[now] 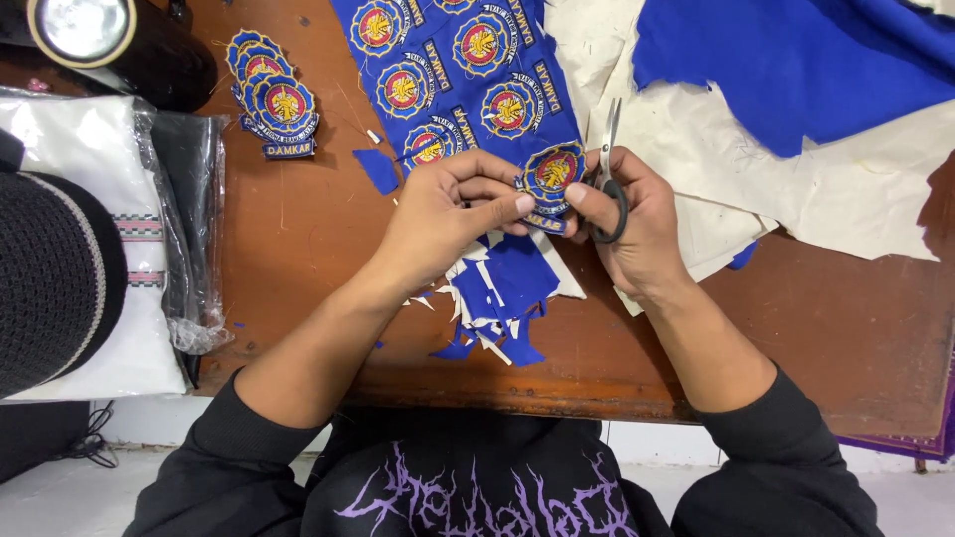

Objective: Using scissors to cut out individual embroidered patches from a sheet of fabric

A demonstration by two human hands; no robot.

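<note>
Embroidered round patch (553,171) pinched between both hands, held above pile of blue scraps (502,288). Left hand (448,214) clamps patch's left edge, thumb and fingers closed on it. Right hand (637,224) just right of patch, fingers through black scissors (609,164), blades pointing up, together. Uncut patch sheet (458,70) just above patch. Finished patch stack (271,94) well left. Blue cloth (796,70) upper right.

Blue patch (552,171) w/ red-yellow emblem, black-handled scissors (608,189), brown table (836,318), cream cloth (796,179).
</note>
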